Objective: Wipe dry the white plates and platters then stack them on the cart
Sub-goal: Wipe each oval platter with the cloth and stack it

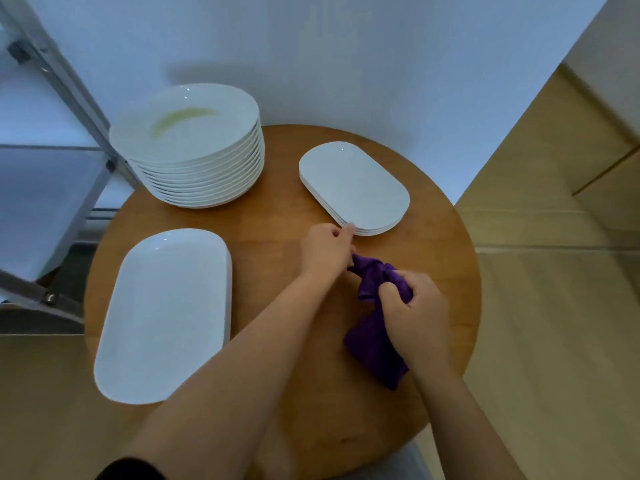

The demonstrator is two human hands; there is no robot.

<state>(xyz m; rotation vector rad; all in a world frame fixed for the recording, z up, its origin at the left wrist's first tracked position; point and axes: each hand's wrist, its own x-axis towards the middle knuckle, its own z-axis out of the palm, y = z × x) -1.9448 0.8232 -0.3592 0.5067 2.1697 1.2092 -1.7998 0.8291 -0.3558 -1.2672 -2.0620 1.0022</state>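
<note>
On the round wooden table [277, 216] stand a tall stack of round white plates [194, 147] at the back left, a short stack of small oval platters [353, 185] at the back right, and large oval platters [162, 313] at the front left. A purple cloth [374, 344] lies bunched in front of the small platters. My right hand [412, 313] is closed on the cloth's middle. My left hand [325, 249] pinches the cloth's upper end, and its thumb touches the near rim of the small platters.
A metal-framed cart [62, 168] with pale shelves stands to the left of the table, close to the plate stack. A white wall rises behind. Beige flooring and a wood-toned panel [561, 161] lie to the right.
</note>
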